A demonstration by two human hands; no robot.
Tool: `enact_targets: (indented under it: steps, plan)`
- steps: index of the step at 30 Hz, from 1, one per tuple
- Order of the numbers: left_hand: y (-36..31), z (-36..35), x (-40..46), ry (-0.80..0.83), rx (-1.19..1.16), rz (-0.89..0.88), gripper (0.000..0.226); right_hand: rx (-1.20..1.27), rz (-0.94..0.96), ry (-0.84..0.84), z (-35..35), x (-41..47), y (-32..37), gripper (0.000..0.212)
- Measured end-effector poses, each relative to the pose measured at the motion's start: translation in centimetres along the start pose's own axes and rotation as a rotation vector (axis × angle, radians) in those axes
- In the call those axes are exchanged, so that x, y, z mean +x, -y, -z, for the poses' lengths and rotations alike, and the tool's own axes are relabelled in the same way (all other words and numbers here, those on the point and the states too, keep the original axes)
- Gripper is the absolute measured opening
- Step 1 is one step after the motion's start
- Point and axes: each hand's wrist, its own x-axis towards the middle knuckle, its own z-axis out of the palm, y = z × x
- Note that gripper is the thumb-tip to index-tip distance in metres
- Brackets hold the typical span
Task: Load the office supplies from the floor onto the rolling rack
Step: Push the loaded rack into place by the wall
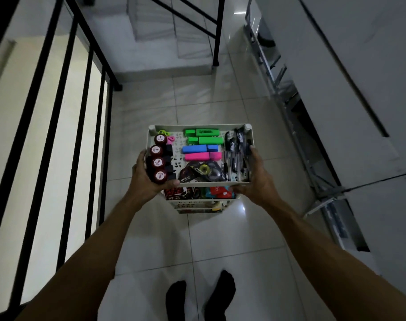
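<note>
I had both hands on the rolling rack [198, 126], standing on pale floor tiles [220, 239] between a black railing [65, 107] on my left and a folded metal ladder [290, 112] against the wall on my right. The rack was white plastic with stacked tiers; only the top tray showed fully.

Left hand [148, 179] was wrapped around the tray's near-left corner, fingers along the left wall, thumb over the front rim. Right hand [255, 174] was clamped on the near-right corner, fingers up the right wall, thumb on the front edge.

Top tray contents:
- left column: four dark red round caps [158, 158] with pale labels, in a row
- middle: two green highlighters [204, 136], then a blue highlighter [199, 148], then a pink highlighter [203, 156]
- front middle: correction tape dispensers [204, 171], dark casing, yellow wheel
- right side: a bundle of black pens [235, 154], lying lengthwise
- far-left corner: small green and pink bits, too small to identify

The tier below showed red and blue items [221, 192] at its front edge; I couldn't tell what they were. My feet in dark socks [200, 295] stood well short of the rack.
</note>
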Motion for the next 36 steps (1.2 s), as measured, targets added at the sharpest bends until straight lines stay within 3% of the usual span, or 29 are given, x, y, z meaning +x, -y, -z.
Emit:
enact_targets:
  steps: [5,13,19,36]
  plan:
    - [0.6,-0.7,-0.7,0.056,-0.161,0.022,0.125,0.178,-0.059,0.110,0.8,0.9,0.1,0.128]
    - [0.8,-0.9,0.5,0.062,-0.211,-0.020,0.124,0.066,-0.151,0.112,0.7,1.5,-0.3,0.122]
    - [0.5,-1.9,1.3,0.068,-0.222,-0.025,0.122,0.040,-0.083,0.119,1.6,2.4,-1.5,0.114]
    - [-4.4,-12.7,6.5,0.150,-0.187,-0.087,0.116,-0.011,-0.207,0.075,11.6,5.0,-8.7,0.115]
